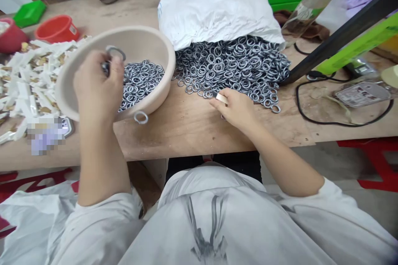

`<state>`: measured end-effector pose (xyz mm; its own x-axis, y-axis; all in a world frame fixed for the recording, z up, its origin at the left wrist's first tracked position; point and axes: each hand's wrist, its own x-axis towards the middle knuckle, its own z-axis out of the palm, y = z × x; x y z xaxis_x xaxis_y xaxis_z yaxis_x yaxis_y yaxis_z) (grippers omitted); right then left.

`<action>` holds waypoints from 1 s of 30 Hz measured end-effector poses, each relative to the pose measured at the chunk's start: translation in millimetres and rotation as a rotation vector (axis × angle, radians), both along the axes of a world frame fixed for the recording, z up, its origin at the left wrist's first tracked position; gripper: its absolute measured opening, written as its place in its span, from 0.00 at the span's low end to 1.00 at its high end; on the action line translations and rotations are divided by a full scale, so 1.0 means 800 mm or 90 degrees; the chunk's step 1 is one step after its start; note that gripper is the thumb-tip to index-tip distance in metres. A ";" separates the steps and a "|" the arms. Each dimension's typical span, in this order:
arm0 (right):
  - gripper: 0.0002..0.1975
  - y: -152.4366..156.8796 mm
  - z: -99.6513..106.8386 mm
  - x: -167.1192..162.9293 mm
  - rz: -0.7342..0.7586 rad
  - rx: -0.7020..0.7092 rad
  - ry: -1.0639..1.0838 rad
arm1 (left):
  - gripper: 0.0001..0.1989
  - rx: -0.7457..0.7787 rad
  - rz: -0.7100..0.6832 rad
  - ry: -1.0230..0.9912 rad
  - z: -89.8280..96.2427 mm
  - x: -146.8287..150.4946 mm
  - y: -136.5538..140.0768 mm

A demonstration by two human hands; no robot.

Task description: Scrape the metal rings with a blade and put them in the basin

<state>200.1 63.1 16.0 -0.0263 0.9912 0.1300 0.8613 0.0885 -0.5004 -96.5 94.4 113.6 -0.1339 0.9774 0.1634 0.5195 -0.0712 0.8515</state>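
My left hand (pixel 99 78) is curled closed over the beige plastic basin (pixel 169 56), with metal rings in its grip. One blurred ring (pixel 116 52) shows at the thumb, and the fingers hide most of the others. Inside the basin lies a heap of grey metal rings (pixel 143 78). A single ring (pixel 141 117) shows just off the basin's front rim; whether it is in the air or on the table I cannot tell. My right hand (pixel 238 107) pinches a small white-handled tool (pixel 221 98) with a dark tip, at the front edge of a large ring pile (pixel 230 64).
The pile spills from a white sack (pixel 217 12). Left of the basin lie many white pieces (pixel 25 87), a phone (pixel 65 126) and a red bowl (pixel 57 29). To the right are a dark post (pixel 338 33), a black cable (pixel 329 123) and a clear bottle (pixel 363 91).
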 end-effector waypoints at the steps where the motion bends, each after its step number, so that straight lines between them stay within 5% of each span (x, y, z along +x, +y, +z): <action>1: 0.15 0.011 0.001 -0.004 0.006 -0.003 -0.076 | 0.17 -0.019 0.045 0.207 0.005 -0.009 0.005; 3: 0.14 0.033 -0.001 -0.011 0.034 -0.018 -0.199 | 0.26 -0.065 0.070 0.480 0.008 -0.015 0.008; 5: 0.14 0.052 -0.006 -0.015 0.063 -0.021 -0.264 | 0.30 -0.087 0.047 0.566 0.000 -0.017 0.009; 10: 0.10 0.064 -0.015 -0.011 0.066 0.028 -0.218 | 0.21 0.067 0.103 0.453 -0.033 -0.033 0.026; 13: 0.08 0.052 -0.019 -0.001 0.053 0.068 -0.139 | 0.18 0.243 0.134 0.425 -0.051 -0.029 0.006; 15: 0.08 0.042 -0.022 0.005 0.046 0.089 -0.097 | 0.17 0.416 0.033 0.419 -0.069 -0.011 -0.031; 17: 0.09 0.032 -0.023 0.010 0.042 0.088 -0.057 | 0.17 0.483 -0.250 0.432 -0.095 0.011 -0.076; 18: 0.10 0.029 -0.023 0.013 0.043 0.082 -0.029 | 0.21 0.433 -0.395 0.454 -0.110 0.020 -0.096; 20: 0.10 0.023 -0.021 0.017 0.046 0.069 0.043 | 0.25 0.304 -0.536 0.475 -0.141 0.029 -0.128; 24: 0.12 0.012 -0.017 0.021 0.028 0.022 0.211 | 0.19 0.342 -0.597 0.475 -0.177 0.013 -0.150; 30: 0.17 -0.012 -0.009 0.014 0.008 -0.121 0.530 | 0.20 0.444 -0.492 0.435 -0.151 -0.013 -0.128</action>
<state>211.5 53.8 8.6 -0.0067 0.9984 -0.0563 0.2056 -0.0537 -0.9772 -106.7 -8.0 -7.4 0.7544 0.4385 0.4884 0.4611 -0.8836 0.0812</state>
